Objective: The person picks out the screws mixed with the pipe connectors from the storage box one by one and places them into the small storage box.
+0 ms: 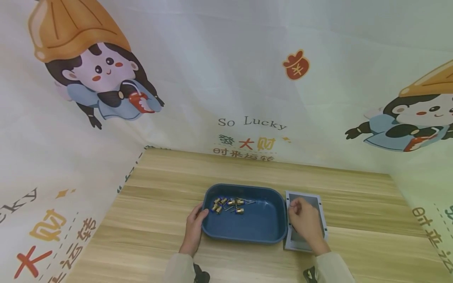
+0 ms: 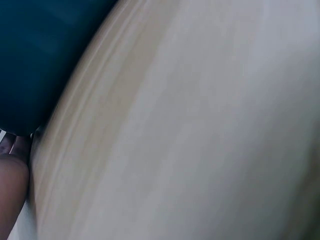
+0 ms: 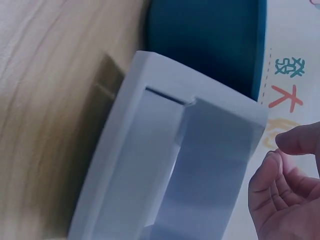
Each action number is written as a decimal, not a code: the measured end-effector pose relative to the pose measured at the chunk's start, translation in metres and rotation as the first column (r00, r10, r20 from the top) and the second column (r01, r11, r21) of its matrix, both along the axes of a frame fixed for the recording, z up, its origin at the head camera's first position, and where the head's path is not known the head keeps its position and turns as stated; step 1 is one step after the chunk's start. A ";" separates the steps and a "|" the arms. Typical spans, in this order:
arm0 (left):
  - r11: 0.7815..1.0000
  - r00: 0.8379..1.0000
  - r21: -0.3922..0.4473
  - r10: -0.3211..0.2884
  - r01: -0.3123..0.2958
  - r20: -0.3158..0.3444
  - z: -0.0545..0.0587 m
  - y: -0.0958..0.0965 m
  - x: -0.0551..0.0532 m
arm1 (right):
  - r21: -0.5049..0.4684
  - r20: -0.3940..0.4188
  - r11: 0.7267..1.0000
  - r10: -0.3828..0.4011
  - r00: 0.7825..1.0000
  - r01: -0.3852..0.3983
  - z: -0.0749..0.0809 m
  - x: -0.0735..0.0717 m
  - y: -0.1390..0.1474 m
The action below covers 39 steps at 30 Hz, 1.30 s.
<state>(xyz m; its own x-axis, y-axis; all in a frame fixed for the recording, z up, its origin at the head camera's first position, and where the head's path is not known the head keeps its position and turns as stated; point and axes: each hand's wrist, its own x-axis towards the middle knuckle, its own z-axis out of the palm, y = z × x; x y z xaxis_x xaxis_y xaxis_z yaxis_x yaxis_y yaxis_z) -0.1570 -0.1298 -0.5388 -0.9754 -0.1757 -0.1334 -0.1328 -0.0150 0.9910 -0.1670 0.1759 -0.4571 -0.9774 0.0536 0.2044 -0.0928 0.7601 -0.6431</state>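
A dark blue plastic basin stands on the table. My left hand grips its left side, thumb over the rim and fingers against the outer wall. Inside, at the upper left, lie several small brass-coloured cylinders, some with blue parts and thin metal pins. Against the basin's right side sits an open light grey box with a crossbar. Over this box hovers my right hand, fingers curled. In the right wrist view its thumb and forefinger tips come close together, with no object showing between them.
The table has a wood-grain top. White printed cloth walls it in at the back and both sides. In the left wrist view, the basin's wall fills the upper left corner.
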 end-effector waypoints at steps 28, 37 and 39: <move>1.000 1.000 0.028 -0.014 0.014 -0.009 -0.001 -0.001 0.001 | 0.017 -0.001 0.994 0.110 0.994 -0.110 -0.004 -0.011 -0.045; 1.000 1.000 0.023 -0.014 0.014 -0.009 0.000 -0.001 0.002 | 0.043 0.048 0.989 0.138 0.989 -0.140 -0.010 -0.016 -0.057; 0.999 1.000 0.028 -0.016 0.017 -0.007 -0.001 -0.001 0.002 | 0.047 0.077 0.989 0.136 0.988 -0.140 -0.011 -0.018 -0.058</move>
